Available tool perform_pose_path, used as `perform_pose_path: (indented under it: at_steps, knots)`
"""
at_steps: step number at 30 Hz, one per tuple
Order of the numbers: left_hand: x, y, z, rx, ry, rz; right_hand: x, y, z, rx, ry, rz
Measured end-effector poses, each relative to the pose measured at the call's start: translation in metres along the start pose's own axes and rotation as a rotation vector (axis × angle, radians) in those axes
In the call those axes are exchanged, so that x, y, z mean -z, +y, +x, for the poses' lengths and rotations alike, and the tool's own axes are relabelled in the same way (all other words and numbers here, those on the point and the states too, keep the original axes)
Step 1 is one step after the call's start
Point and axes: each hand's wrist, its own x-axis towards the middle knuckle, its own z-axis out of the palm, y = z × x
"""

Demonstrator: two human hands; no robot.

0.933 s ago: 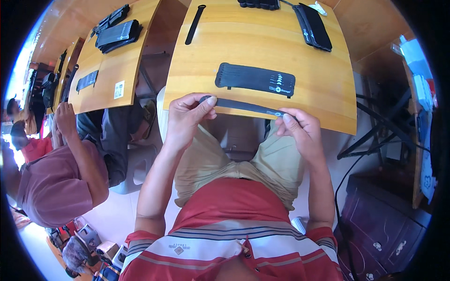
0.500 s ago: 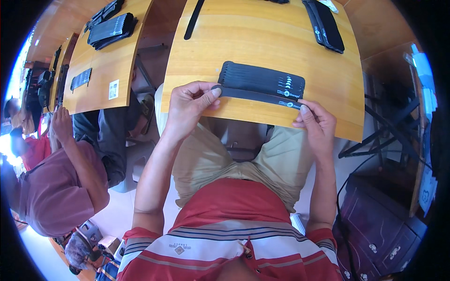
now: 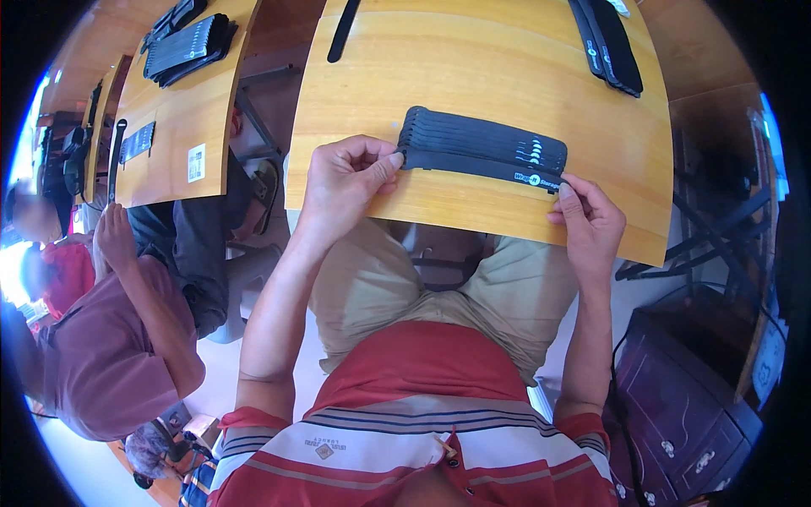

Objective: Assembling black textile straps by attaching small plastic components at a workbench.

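A black strap (image 3: 469, 164) with a white printed mark near its right end is stretched between my hands. My left hand (image 3: 346, 186) pinches its left end between thumb and fingers. The right end sits in the closed thumb and fingers of my right hand (image 3: 590, 221). Just beyond it lies an overlapping row of similar black straps (image 3: 481, 135), fanned evenly, their left ends lined up like scallops. The held strap meets the near edge of that row; whether it rests fully on the table (image 3: 481, 72) I cannot tell.
A single black strap (image 3: 342, 34) lies at the table's far left, and a stack of black straps (image 3: 610, 51) at its far right. On the left, a co-worker (image 3: 127, 329) holds a strap at another table (image 3: 182, 127) with strap piles. A dark cabinet (image 3: 684, 406) stands lower right.
The held strap has come in against the near edge of the fanned row, both hands still on its ends. The co-worker at the left now holds up a strap.
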Motion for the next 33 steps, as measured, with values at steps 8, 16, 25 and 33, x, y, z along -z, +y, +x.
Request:
perform_pose_path:
  at_steps: [8, 16, 25, 33]
  knots:
    - [-0.003, 0.002, 0.005, 0.035, 0.030, 0.047, -0.003, 0.003, 0.001, -0.020, 0.057, -0.048]
    - [-0.003, 0.004, 0.009, 0.078, 0.045, 0.089, -0.005, 0.001, 0.000, -0.025, 0.059, -0.083]
    - [-0.005, 0.008, 0.008, 0.106, 0.051, 0.053, -0.007, 0.001, -0.001, -0.026, 0.061, -0.100]
    - [-0.005, 0.010, 0.008, 0.134, 0.042, 0.074, -0.008, 0.003, -0.001, 0.013, 0.077, -0.093]
